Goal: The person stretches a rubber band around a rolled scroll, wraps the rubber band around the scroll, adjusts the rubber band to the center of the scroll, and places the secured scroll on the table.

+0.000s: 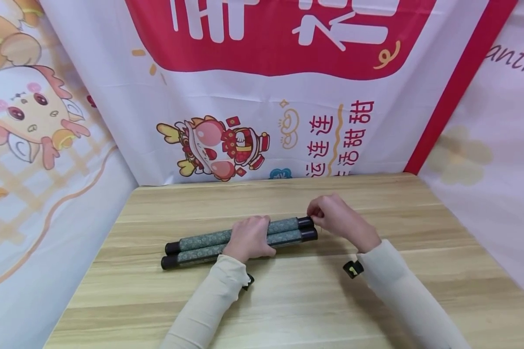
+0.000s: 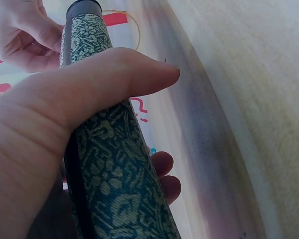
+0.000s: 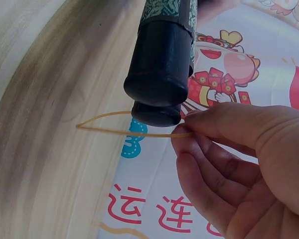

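Note:
Two rolled scrolls, a far one (image 1: pixel 284 225) and a near one (image 1: pixel 288 237), lie side by side, covered in green patterned brocade with dark end knobs. My left hand (image 1: pixel 250 237) grips them near the middle, its thumb across the brocade (image 2: pixel 119 189) in the left wrist view. At the scrolls' right ends is my right hand (image 1: pixel 340 218). Between thumb and fingers it pinches a thin yellow rubber band (image 3: pixel 132 133), stretched into a narrow loop by the dark end knobs (image 3: pixel 157 64). Whether the loop passes round a knob I cannot tell.
Beneath the hands is a wood-grain table (image 1: pixel 288 310). A white and red printed cloth (image 1: pixel 253 97) hangs along its back edge, with more printed cloth at the left (image 1: pixel 70 208) and right (image 1: pixel 476 160). Dark devices sit at both wrists.

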`<state>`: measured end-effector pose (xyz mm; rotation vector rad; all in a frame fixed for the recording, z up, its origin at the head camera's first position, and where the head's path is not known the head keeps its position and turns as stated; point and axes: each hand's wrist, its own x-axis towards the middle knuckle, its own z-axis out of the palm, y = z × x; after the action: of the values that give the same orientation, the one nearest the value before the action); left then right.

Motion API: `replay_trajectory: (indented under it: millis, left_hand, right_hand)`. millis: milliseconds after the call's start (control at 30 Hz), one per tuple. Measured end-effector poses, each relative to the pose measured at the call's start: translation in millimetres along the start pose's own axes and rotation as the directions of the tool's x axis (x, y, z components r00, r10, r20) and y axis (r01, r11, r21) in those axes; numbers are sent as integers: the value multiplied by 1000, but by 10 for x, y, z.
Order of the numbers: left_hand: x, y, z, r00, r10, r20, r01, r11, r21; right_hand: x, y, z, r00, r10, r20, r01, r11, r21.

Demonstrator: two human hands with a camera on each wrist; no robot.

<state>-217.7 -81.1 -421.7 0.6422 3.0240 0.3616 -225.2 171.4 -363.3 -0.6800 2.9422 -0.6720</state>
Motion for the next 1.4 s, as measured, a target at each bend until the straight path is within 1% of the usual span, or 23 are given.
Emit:
replay_trajectory:
  millis: [200, 333, 433, 700, 1000, 1233, 1400]
  left_hand:
    - [-10, 23, -8, 1000, -12, -2, 12, 1000, -14]
    - [-22, 29, -13, 1000, -18, -4, 18, 1000, -16]
    - [-27, 30, -11, 1000, -17, -10, 17, 1000, -13]
    - [-32, 27, -15, 999, -34, -16, 34, 999, -11]
    - [-34, 18, -45, 999, -48, -21, 48, 999, -18]
    - [-50, -18, -67, 998, -58, -25, 57, 998, -36]
    - [-45, -30, -91, 997, -60, -39, 58, 998, -38]
  right_hand:
    - [-86, -23, 26, 1000, -17, -26, 17, 1000, 12]
    - [-144, -56, 38, 1000, -16, -23, 16, 1000, 22]
    - [-180, -85, 47, 999, 16, -29, -15, 999, 31]
    - [-251, -149, 105, 994, 66, -90, -61, 996, 60]
    - [-320, -209, 184, 972, 110, -206, -95, 992, 83]
    - [-348, -272, 262, 955, 186, -229, -161, 979, 126]
    - [-364, -321, 276, 946, 201, -253, -169, 975, 142]
